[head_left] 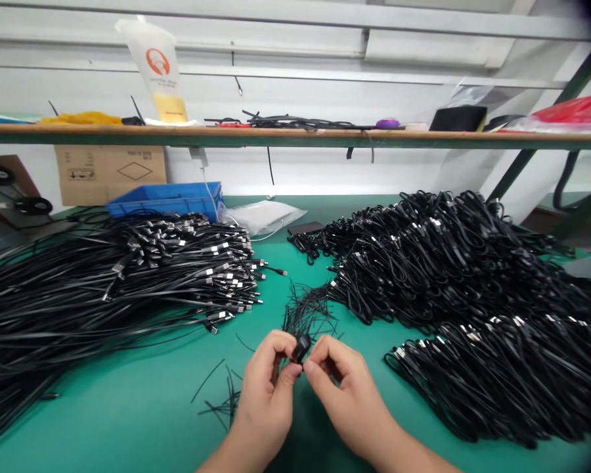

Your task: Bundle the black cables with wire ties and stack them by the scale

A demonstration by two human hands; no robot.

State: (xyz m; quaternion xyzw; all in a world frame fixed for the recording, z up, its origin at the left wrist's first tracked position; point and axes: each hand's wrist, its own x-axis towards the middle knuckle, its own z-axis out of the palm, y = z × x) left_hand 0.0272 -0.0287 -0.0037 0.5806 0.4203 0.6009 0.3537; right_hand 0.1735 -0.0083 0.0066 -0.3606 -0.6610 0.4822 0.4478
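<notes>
A black cable bundle (pixel 302 347), coiled and seen nearly end-on, is pinched between the thumb and fingers of my left hand (pixel 268 394). Close against its right side is my right hand (pixel 347 391), thumb and index fingertip pressed together at the bundle's near end. Whatever those right fingertips grip is too small or hidden to make out. Just beyond my hands lies a pile of thin black twist ties (pixel 308 309). More loose ties (pixel 224 401) are scattered left of my left wrist.
Long straight black USB cables (pixel 177 282) cover the left side. On the right are heaps of coiled cables (pixel 423 256) and a nearer row (pixel 507 374). Behind stand a blue bin (pixel 167 197), a plastic bag (pixel 266 215) and a cardboard box (pixel 113 172). A shelf (pixel 295 136) crosses above the green table.
</notes>
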